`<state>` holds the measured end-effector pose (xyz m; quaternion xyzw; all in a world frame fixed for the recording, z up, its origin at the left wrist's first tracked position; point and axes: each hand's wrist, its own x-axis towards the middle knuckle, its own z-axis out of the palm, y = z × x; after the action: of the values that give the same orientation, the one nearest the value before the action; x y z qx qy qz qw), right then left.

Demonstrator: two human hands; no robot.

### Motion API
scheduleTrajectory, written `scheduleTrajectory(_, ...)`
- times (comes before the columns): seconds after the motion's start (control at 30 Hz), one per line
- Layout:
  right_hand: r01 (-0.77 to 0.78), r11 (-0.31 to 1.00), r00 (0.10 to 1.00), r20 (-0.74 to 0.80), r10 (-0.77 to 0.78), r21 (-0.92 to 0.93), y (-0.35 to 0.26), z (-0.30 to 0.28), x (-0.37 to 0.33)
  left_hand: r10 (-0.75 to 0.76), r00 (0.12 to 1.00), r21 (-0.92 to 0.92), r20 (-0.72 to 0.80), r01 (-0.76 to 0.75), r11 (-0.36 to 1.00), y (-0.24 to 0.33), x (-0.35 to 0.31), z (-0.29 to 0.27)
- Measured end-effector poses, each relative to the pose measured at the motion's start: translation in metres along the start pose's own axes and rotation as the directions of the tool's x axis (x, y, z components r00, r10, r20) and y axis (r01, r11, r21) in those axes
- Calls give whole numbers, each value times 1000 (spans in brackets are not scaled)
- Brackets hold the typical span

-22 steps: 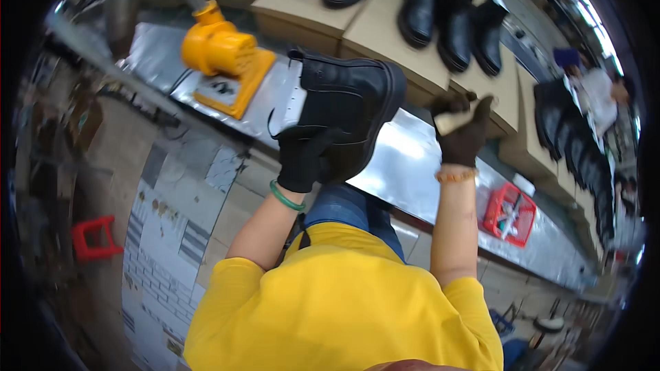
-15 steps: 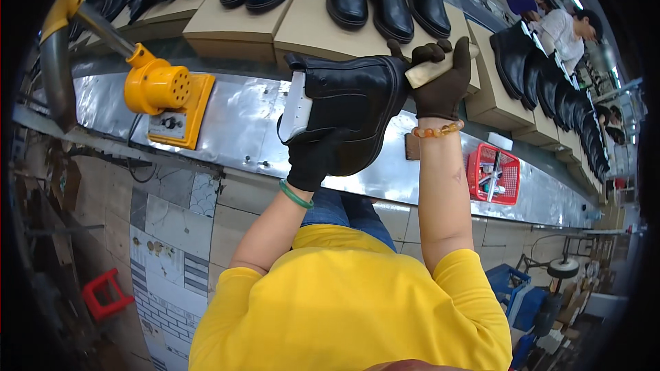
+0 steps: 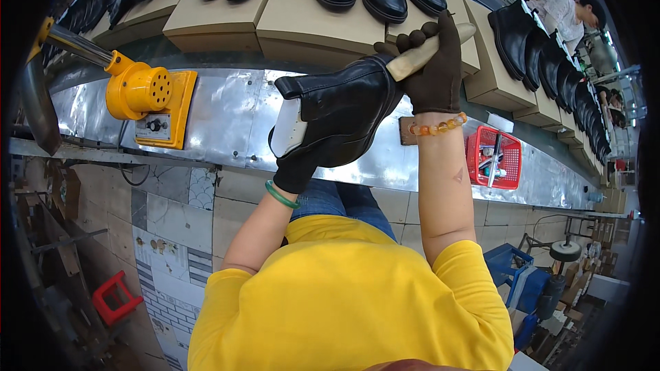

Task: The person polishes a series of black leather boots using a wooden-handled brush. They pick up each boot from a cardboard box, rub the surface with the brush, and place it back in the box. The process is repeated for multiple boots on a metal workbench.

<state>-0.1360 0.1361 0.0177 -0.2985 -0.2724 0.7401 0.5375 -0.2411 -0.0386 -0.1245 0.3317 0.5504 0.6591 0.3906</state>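
Black boot (image 3: 344, 110) is between my hands, its near side held by my left hand (image 3: 295, 170), fingers mostly hidden; my right fingers (image 3: 417, 38) curl round a pale bar (image 3: 414, 62), tip at the boot. Right of those fingers, a red basket (image 3: 509, 159) sits on the metal surface (image 3: 227, 113).

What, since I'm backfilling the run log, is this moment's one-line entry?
left hand: holding black boot | right hand: gripping pale bar, end by boot | red basket: on metal bench
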Motion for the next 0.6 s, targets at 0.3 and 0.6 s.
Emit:
scheduleTrajectory(0.3, 79, 995, 997, -3, -79, -67, 0, 0, -7, 75, 997, 119, 35, -79, 990, 12, -1, 5)
scheduleTrajectory(0.6, 147, 985, 989, -10, -148, -85, 7, 2, -6, 360, 922, 477, 141, -382, 792, -2, 3, -5)
